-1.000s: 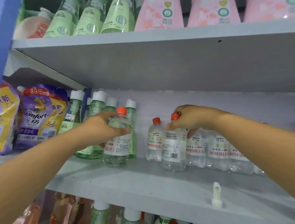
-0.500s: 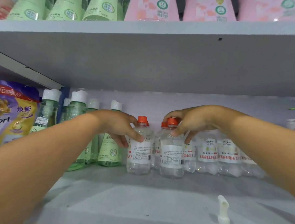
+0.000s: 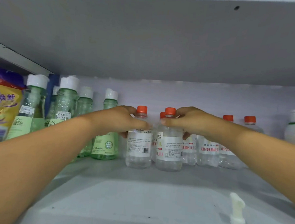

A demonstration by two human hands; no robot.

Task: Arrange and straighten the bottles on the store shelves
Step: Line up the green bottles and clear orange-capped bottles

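Left hand (image 3: 124, 122) and right hand (image 3: 187, 121) each grip 1 upright clear bottle (image 3: 139, 145) (image 3: 169, 149) by the shoulder.

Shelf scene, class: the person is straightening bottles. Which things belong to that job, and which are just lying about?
Part of the job:
left hand gripping a clear bottle
right hand gripping the next bottle
row of red-capped bottles
green bottles

Just lying about:
white plastic piece on the shelf
purple pouch

You're standing in a shop: a grey shelf (image 3: 139, 196) carries rows of identical orange-capped clear bottles (image 3: 207, 148), green bottles (image 3: 66, 105) with 12.00 price stickers (image 3: 63, 115), and a detergent pouch (image 3: 3, 104).
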